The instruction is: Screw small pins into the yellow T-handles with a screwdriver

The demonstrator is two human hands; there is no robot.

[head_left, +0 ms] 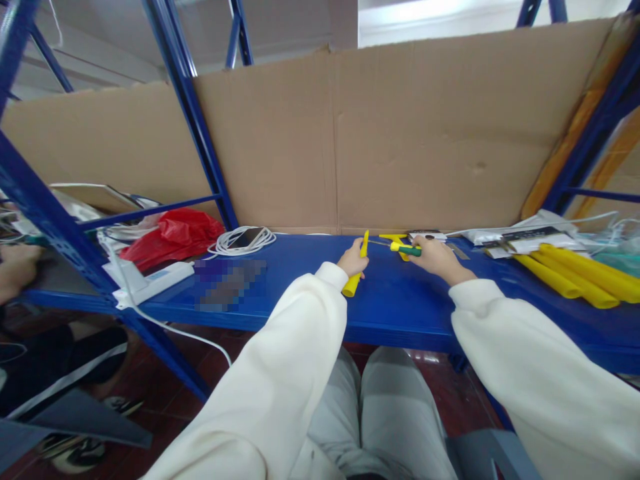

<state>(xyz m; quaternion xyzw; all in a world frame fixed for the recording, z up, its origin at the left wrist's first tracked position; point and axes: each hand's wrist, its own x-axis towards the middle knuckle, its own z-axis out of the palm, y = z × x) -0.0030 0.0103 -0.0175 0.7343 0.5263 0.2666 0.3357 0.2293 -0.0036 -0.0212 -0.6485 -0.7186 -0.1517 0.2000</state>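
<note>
Near the middle of the blue shelf [300, 267], my left hand [354, 260] is wrapped round a yellow tool-like piece [352, 285] that stands tilted, its wide end low and its narrow end up. My right hand [434, 259] grips a screwdriver [406, 249] with a green and yellow handle. Its thin shaft points left towards the yellow piece; whether the tip touches it cannot be made out. Another yellow piece [393, 237] lies behind the screwdriver, by the cardboard.
Yellow tubes [575, 273] and white packets [540, 237] lie at the right. To the left are a coiled white cable [240, 241], a red bag [175, 237] and a white power strip [163, 280]. Cardboard [425, 133] stands behind. Another person's hand [17, 270] shows far left.
</note>
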